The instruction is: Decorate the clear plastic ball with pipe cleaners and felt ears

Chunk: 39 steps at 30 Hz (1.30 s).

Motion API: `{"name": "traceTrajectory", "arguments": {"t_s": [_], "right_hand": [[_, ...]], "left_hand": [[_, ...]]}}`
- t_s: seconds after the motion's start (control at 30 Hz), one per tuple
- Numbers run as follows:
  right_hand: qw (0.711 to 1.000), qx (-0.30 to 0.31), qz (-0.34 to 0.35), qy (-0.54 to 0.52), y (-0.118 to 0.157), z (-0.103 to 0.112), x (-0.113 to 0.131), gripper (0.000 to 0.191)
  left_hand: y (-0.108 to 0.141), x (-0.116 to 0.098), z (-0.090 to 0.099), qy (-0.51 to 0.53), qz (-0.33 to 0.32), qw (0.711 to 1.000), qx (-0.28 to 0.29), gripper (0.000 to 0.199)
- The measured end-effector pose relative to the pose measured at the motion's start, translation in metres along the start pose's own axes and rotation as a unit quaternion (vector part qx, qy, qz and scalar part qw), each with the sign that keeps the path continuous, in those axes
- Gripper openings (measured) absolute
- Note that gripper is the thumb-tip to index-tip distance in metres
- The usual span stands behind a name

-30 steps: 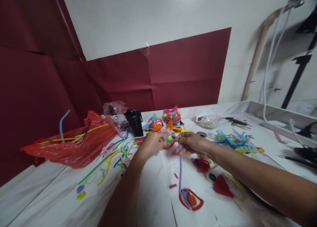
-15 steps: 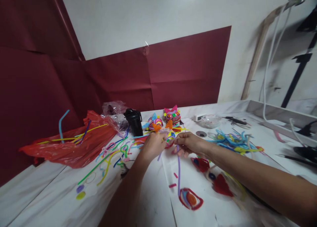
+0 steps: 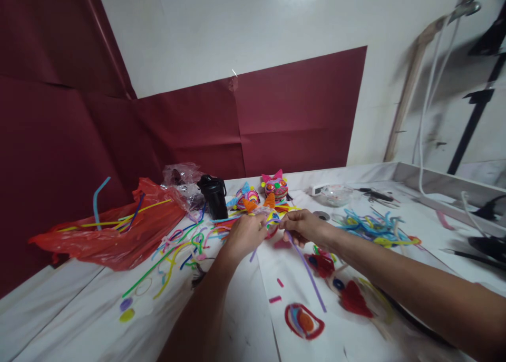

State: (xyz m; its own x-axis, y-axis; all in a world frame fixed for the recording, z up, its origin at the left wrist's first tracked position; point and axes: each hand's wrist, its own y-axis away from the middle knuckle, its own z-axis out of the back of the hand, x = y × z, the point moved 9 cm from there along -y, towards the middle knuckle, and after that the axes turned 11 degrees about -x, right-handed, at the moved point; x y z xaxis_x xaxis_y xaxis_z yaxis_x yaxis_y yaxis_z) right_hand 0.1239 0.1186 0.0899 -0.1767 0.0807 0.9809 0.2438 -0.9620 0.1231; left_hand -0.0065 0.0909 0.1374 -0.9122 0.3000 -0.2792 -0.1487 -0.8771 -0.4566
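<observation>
My left hand is closed on a small round colourful craft piece, with an orange part above it; its fingers partly hide the piece. From the right, my right hand pinches a purple pipe cleaner against that piece. One long end of the pipe cleaner slants down to the right, and a short purple end shows below my left hand. On the white table below lies an eye-shaped piece with a red rim and orange centre. Two short pink bits lie just above it.
Two colourful animal-face crafts stand behind my hands. A black lidded cup and a red plastic bag are on the left. Blue and yellow pipe cleaners, a clear bowl and red heart-shaped pieces are on the right.
The long purple end hung straight down to the eye-shaped piece; now it has swung out to the right. A purple curve now crosses the craft piece between my hands, which have barely moved.
</observation>
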Motion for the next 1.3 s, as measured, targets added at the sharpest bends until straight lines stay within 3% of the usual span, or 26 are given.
{"name": "traceTrajectory", "arguments": {"t_s": [0.2, 0.43, 0.9, 1.1, 1.3], "right_hand": [[0.998, -0.001, 0.057, 0.014, -0.006, 0.014, 0.01, 0.011], [0.998, 0.016, 0.053, -0.006, -0.01, 0.024, 0.01, 0.017], [0.981, 0.038, 0.16, 0.102, -0.025, 0.033, 0.021, 0.02], [0.957, 0.034, 0.23, 0.176, -0.032, 0.041, 0.022, 0.016], [0.905, 0.036, 0.312, 0.288, -0.027, 0.041, 0.033, 0.024]], "left_hand": [[-0.004, 0.004, 0.003, 0.076, -0.026, 0.997, -0.005, 0.02], [-0.01, 0.011, 0.003, 0.155, -0.023, 0.987, -0.038, 0.019], [-0.013, 0.021, 0.012, 0.152, -0.043, 0.985, -0.07, 0.022], [-0.012, 0.019, 0.009, 0.165, -0.07, 0.982, -0.066, 0.024], [-0.01, 0.018, 0.007, 0.153, -0.087, 0.983, -0.052, 0.024]]}}
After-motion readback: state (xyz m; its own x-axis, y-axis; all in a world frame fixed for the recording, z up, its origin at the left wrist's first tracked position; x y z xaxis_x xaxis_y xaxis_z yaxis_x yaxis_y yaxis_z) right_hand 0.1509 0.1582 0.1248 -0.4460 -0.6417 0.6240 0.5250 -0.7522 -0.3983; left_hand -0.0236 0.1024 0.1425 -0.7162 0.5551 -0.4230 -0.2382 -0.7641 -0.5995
